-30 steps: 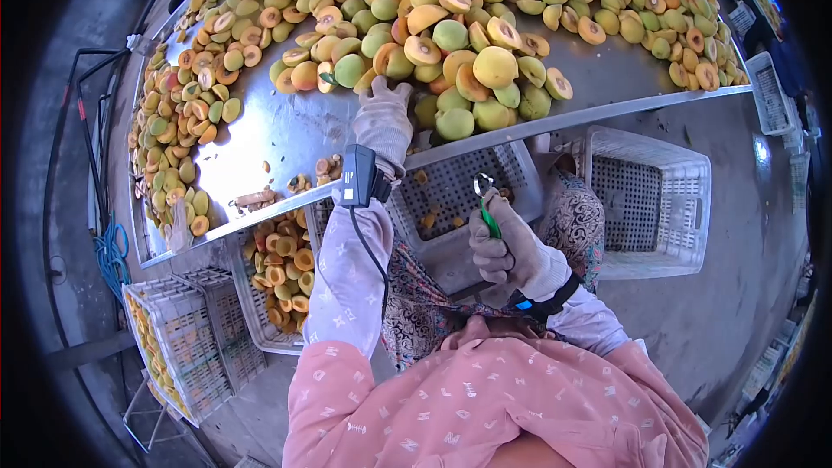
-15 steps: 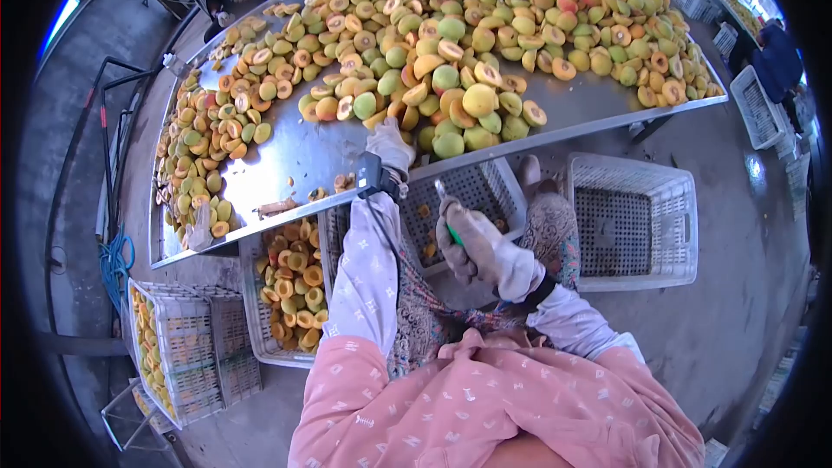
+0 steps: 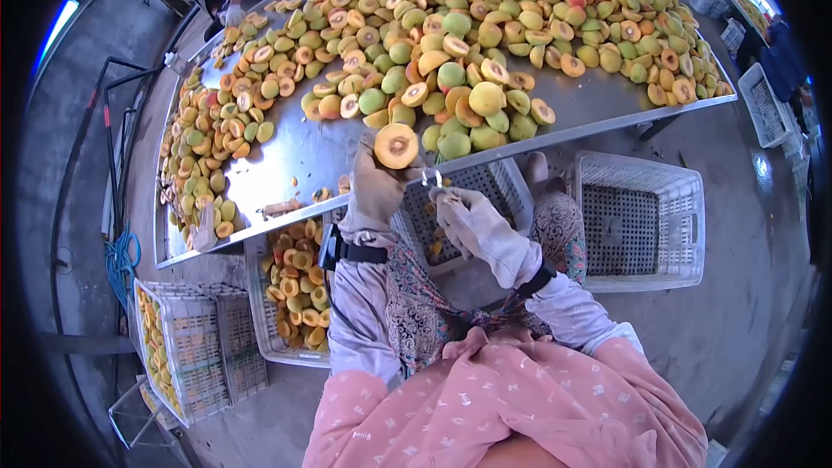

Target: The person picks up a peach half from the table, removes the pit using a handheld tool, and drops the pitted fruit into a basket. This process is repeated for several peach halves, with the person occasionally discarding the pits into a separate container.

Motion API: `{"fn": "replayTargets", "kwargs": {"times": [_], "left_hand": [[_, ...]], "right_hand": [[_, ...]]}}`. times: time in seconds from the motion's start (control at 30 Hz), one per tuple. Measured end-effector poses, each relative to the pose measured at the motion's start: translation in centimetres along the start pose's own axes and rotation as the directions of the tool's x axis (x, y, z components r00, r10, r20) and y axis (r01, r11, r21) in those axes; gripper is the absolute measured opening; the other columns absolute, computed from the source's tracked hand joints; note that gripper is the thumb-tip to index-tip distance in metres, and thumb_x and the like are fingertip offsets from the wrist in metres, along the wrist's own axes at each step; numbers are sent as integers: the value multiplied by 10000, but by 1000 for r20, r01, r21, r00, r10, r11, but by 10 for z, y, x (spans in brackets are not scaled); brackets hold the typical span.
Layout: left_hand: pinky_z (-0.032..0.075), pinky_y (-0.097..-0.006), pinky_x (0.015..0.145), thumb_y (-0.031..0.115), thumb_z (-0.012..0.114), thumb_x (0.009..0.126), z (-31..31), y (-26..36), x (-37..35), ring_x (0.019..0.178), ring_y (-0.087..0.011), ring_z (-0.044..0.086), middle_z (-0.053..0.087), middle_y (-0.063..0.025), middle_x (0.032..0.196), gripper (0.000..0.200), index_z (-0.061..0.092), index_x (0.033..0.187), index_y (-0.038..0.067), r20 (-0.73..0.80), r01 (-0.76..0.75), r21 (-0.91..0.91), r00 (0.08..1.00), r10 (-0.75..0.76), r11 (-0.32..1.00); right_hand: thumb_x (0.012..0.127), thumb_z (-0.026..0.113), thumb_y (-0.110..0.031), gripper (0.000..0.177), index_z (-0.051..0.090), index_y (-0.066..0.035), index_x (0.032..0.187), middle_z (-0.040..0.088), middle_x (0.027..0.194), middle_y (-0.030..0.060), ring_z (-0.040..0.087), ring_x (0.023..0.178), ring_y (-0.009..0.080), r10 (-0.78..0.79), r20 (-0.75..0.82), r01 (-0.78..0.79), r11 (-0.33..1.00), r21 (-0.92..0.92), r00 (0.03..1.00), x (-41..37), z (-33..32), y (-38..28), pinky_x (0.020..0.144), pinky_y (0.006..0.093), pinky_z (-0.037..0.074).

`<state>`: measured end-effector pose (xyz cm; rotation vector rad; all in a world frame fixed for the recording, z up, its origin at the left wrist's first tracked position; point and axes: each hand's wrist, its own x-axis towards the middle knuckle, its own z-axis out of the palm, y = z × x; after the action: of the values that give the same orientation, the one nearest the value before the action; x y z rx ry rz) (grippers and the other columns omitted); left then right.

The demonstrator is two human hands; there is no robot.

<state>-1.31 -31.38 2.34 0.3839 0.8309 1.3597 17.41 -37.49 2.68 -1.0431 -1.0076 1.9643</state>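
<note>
One round, yellow-orange halved fruit is being gripped cut face up by the beige-gloved left hand, while a silver looped metal tool is being clasped by the grey-gloved right hand just right of the fruit.

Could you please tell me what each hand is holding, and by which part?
The left hand holds a peach half around its outer side. The right hand grips a loop-tipped tool below its metal loop, the gripped part hidden.
</note>
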Motion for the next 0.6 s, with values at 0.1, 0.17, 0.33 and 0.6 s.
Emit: {"fn": "replayTargets", "kwargs": {"times": [0.1,0.17,0.33,0.6], "left_hand": [[524,-305,707,64,649,876,26,-12,-38,840,-209,633,628,-113,938,330,480,1152,0,129,-348,474,936,327,809],[520,-300,820,-100,677,777,35,-14,-57,949,-213,624,600,-135,1064,566,353,1234,-25,398,-553,807,770,499,209],[506,-318,761,-13,597,848,53,-19,-79,912,-213,616,613,-137,1015,254,497,1081,-10,294,-561,750,758,583,350],[490,-299,735,215,417,981,63,-19,-90,837,-186,591,605,-106,949,260,518,1054,-13,129,-546,774,632,764,321]], "right_hand": [[964,534,-324,336,638,-16,1048,636,763,168,632,686,299,-174,-64,137,913,-384,983,5,11,-2,602,376,474],[959,532,-328,357,636,0,1052,640,882,263,610,871,443,-245,-119,161,863,-479,962,-4,19,-10,728,449,476],[961,530,-326,354,636,2,1042,645,849,247,622,837,426,-327,-117,220,820,-528,938,-17,24,-8,706,438,478],[967,524,-327,336,640,-20,1042,650,816,216,613,758,403,-329,-111,257,873,-415,938,-33,50,-11,688,412,483]]}}
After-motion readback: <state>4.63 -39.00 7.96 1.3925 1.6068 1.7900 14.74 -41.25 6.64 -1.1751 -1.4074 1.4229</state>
